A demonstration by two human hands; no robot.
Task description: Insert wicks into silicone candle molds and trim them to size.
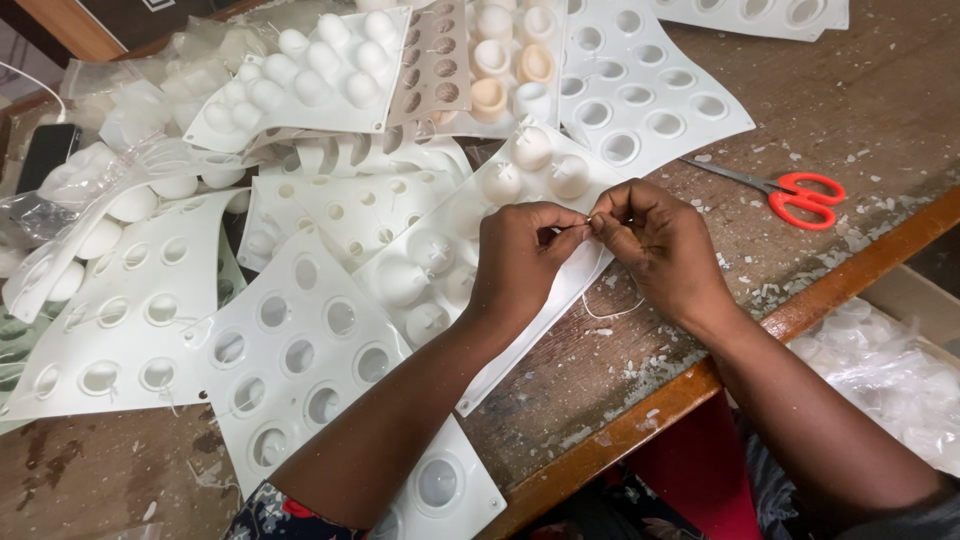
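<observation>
we had both hands over a white silicone mould sheet (470,270) that lay across the middle of the wooden table (850,110). our left hand (522,262) and right hand (660,250) were each pinched shut on a thin white wick thread (583,226), fingertips nearly meeting, the thread stretched between them just above the sheet. a loose length of it curled on the wood below our right wrist. we judged the thread very light, limp and easy to lose, best held close to its end between thumb and forefinger; the sheet looked soft and floppy, likely to sag if lifted by one corner. the table was worn, stained and scattered with pale wax flakes. more mould sheets (120,320) were heaped to the left and behind, and red-handled scissors (795,195) lay well apart to the right.
</observation>
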